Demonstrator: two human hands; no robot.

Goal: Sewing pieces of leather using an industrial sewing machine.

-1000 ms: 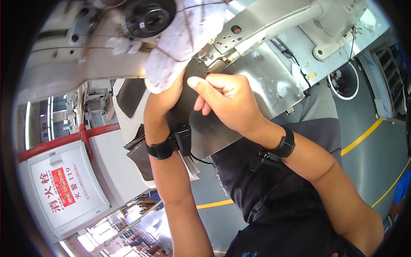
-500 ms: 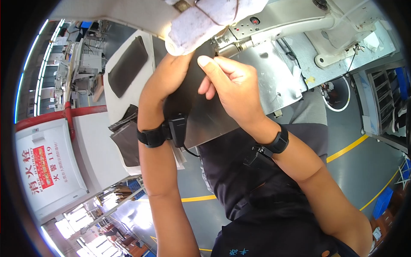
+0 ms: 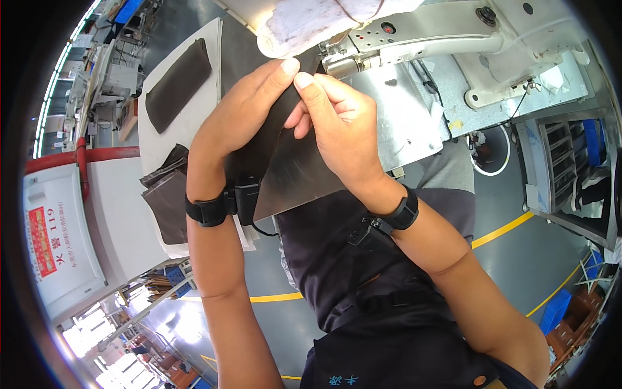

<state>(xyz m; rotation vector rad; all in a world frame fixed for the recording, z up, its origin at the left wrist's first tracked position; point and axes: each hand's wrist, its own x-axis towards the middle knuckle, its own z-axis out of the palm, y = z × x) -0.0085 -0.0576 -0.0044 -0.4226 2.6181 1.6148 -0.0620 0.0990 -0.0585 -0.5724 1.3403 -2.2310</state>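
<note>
From my remote station I am viewing the left hand (image 3: 243,110) resting over a dark brown sheet (image 3: 258,152), its fingertips hidden, while the right hand (image 3: 348,126) is sitting loosely curled, thumb near the left thumb; the view is not showing me whether either is pinching. The sheet is lying beneath and between both hands. A polished metal plate (image 3: 405,133) is extending right of the grip; a pale sewing-machine arm (image 3: 434,32) is standing beyond it.

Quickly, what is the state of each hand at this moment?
Left hand: over the dark sheet, fingers mostly hidden; grip cannot be told.
Right hand: closed, fingers curled; whether it pinches the sheet cannot be told.
</note>
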